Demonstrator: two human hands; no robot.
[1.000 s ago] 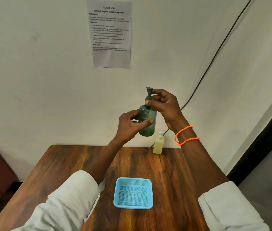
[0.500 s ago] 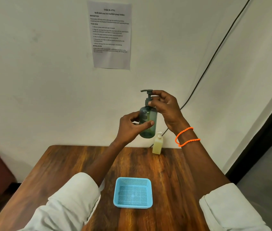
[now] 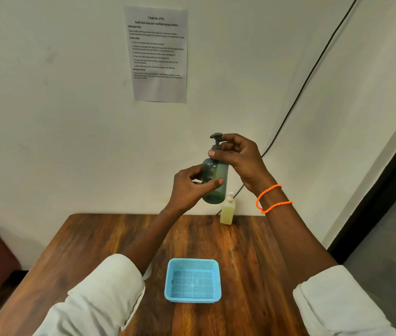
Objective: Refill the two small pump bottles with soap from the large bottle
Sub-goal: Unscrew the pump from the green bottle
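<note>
Above the table [image 3: 109, 241], the left hand [image 3: 187, 187] grips a green bottle [image 3: 216, 183] while the right hand [image 3: 240, 158] pinches its pump [image 3: 216, 139].

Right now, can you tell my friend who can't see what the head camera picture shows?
Two bare hands hold a dark green see-through plastic pump bottle up in the air above a brown wooden table: the left hand grips its body and the right hand pinches its pump top. A small pale yellow pump bottle stands by the wall, a light blue plastic mesh basket nearer.
</note>
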